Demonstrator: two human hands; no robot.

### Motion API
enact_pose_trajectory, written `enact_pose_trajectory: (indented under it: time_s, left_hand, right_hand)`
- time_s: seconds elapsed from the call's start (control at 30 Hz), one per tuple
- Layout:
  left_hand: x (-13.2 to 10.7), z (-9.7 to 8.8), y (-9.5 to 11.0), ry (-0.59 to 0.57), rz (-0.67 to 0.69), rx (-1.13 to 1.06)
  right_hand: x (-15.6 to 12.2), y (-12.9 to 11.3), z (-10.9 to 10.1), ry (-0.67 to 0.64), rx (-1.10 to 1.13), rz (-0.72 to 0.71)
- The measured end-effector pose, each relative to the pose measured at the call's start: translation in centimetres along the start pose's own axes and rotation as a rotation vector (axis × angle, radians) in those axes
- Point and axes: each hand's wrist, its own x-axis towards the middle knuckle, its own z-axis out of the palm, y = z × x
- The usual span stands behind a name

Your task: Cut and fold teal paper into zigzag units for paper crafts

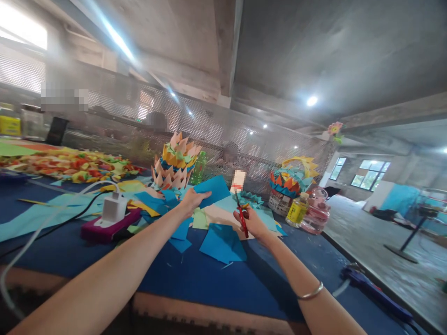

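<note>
My left hand (191, 200) pinches a blue paper sheet (213, 188) and lifts it off the table. My right hand (252, 222) grips red-handled scissors (241, 218), blades pointing up toward the sheet's right edge. Below both hands, more blue paper pieces (221, 243) lie scattered on the blue table (216, 279). A silver bangle (309, 293) circles my right wrist.
Folded paper lotus stacks (176, 163) stand behind my hands, another (291, 179) at the right with a yellow bottle (296, 210) and a green bottle (198, 168). A white charger (113, 208) sits on a magenta box (104, 230) at left. Perforated metal screen behind.
</note>
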Motion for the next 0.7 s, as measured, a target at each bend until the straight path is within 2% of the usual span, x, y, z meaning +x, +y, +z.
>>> enact_pose_trajectory:
  time_s: [0.17, 0.33, 0.7]
  left_hand:
    - [0.1, 0.1, -0.2, -0.017, -0.008, -0.015]
    - [-0.5, 0.4, 0.0, -0.08, -0.01, -0.033]
    - [-2.1, 1.2, 1.1, -0.109, -0.017, -0.003]
  right_hand:
    - [-1.3, -0.6, -0.1, -0.077, 0.116, 0.03]
    - [-1.8, -0.6, 0.2, -0.185, 0.099, -0.018]
    - [-1.2, 0.2, 0.0, -0.199, 0.082, -0.032]
